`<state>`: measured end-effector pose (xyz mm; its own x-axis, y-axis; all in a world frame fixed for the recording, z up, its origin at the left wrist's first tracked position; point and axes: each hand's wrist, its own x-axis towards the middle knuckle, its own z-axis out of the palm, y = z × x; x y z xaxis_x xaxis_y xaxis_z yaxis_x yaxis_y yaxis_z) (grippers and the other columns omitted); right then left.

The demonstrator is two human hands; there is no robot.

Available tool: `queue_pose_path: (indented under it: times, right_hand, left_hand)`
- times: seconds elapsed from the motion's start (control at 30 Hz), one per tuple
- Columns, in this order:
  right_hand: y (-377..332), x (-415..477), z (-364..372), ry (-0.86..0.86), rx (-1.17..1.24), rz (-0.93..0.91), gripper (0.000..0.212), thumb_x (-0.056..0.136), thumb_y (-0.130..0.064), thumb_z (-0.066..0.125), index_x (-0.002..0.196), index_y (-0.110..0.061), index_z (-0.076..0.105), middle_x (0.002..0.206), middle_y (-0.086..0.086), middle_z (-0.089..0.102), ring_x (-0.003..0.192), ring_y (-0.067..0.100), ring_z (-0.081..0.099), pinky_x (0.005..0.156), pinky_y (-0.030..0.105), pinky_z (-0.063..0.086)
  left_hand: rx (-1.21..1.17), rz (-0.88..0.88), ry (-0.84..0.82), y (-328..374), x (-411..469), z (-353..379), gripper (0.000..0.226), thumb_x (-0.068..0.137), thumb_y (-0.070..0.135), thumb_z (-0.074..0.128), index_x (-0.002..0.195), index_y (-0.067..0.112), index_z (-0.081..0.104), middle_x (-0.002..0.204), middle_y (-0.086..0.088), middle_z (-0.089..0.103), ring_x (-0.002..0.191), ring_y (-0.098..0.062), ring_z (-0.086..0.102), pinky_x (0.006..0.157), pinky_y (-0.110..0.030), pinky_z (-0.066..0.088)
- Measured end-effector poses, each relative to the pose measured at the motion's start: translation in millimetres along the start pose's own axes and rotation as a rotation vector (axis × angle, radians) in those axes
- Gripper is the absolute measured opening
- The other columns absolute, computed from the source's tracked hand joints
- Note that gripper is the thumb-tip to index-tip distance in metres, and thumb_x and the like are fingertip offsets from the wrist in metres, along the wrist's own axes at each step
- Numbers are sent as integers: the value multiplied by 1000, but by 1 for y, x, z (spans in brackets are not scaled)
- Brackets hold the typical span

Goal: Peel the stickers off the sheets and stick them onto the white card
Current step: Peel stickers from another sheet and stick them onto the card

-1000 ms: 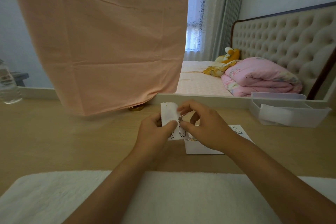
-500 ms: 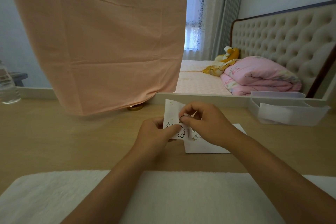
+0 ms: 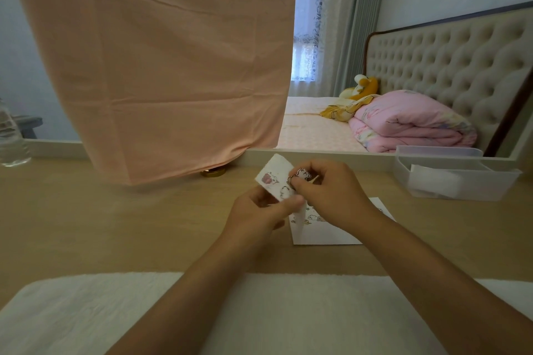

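Note:
My left hand (image 3: 256, 210) grips a small white sticker sheet (image 3: 275, 177) by its lower edge and holds it tilted above the wooden desk. Small cartoon animal stickers show on it. My right hand (image 3: 331, 193) pinches one sticker (image 3: 301, 174) between thumb and forefinger at the sheet's right edge, and it looks partly lifted off. The white card (image 3: 320, 232) lies flat on the desk under my right hand, with several stickers on its upper part. My right wrist hides much of the card.
A clear plastic bin (image 3: 455, 179) with white sheets stands at the desk's back right. A peach cloth (image 3: 161, 66) hangs over the mirror behind the desk, above a small gold object (image 3: 213, 172). A water bottle (image 3: 11, 138) stands far left. A white fluffy mat (image 3: 86, 314) lies along the front edge.
The sheet has tilted more towards me, showing its stickers. My right fingers have moved up to the sheet's right edge and lifted a sticker from it.

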<state>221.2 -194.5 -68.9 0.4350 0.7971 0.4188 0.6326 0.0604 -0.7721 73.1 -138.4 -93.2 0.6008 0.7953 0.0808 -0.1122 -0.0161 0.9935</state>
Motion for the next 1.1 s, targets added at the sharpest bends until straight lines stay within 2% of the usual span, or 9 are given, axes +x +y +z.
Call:
queue_pose_path:
  times: [0.13, 0.2, 0.4, 0.53, 0.6, 0.77, 0.93, 1.0, 1.1]
  right_hand:
    - [-3, 0, 2, -39, 44, 53, 6, 89, -24, 72, 90, -29, 75, 83, -6, 66, 72, 14, 67, 60, 30, 57]
    - [-1, 0, 3, -41, -59, 14, 7, 91, -29, 69, 95, -33, 72, 88, -10, 65, 74, 10, 64, 66, 30, 56]
    - [5, -5, 4, 14, -322, -207, 47, 92, -34, 66, 134, -42, 46, 113, -15, 51, 70, 0, 52, 63, 25, 50]
    - [2, -7, 2, 148, -532, -486, 23, 89, -33, 71, 112, -32, 71, 114, -6, 53, 76, 6, 52, 57, 12, 37]
    - [3, -8, 1, 191, -582, -595, 16, 89, -32, 71, 101, -26, 78, 106, 0, 59, 79, 14, 55, 54, 16, 38]
    - [1, -5, -4, 250, -704, -741, 12, 85, -26, 75, 95, -20, 79, 100, 8, 61, 77, 23, 56, 51, 31, 47]
    - [1, -6, 1, 182, -595, -632, 15, 88, -34, 72, 99, -27, 80, 88, -4, 59, 70, 15, 56, 52, 27, 45]
    - [2, -8, 3, 150, -511, -533, 16, 88, -39, 69, 98, -31, 79, 86, -10, 63, 68, 9, 59, 52, 21, 43]
    - [3, -6, 4, 127, -447, -458, 13, 87, -39, 72, 96, -31, 80, 87, -14, 68, 66, -1, 51, 56, 14, 36]
  left_hand:
    - [-46, -28, 130, -7, 2, 4, 16, 92, 11, 68, 100, 23, 74, 93, 4, 78, 88, -13, 74, 78, -34, 61]
    - [-76, -29, 132, -7, 2, 3, 16, 93, 8, 66, 99, 21, 75, 92, 2, 78, 85, -15, 75, 75, -33, 61]
    - [-125, -17, 139, -5, 2, 3, 21, 92, 2, 64, 98, 19, 73, 88, 4, 78, 78, -12, 75, 64, -27, 60]
    - [-177, -35, 150, -5, 3, 0, 18, 93, 4, 65, 105, 14, 72, 93, 0, 78, 83, -15, 76, 68, -31, 61]
    - [-179, -27, 143, -5, 3, -1, 17, 93, 5, 65, 104, 16, 72, 95, -1, 78, 84, -16, 75, 69, -32, 61]
    - [-150, 16, 172, -5, 4, -1, 16, 91, 6, 68, 99, 19, 72, 93, 1, 78, 83, -15, 75, 67, -30, 62]
    - [-115, 91, 172, -3, 3, -1, 22, 91, 1, 67, 94, 22, 72, 87, 6, 78, 77, -11, 75, 57, -22, 57]
    - [-74, 134, 154, -3, 2, -2, 23, 90, 2, 68, 94, 24, 72, 86, 9, 77, 79, -10, 75, 59, -22, 57]
    - [12, 190, 127, -3, 2, -3, 24, 89, 3, 70, 97, 25, 72, 89, 11, 77, 82, -11, 75, 63, -25, 59]
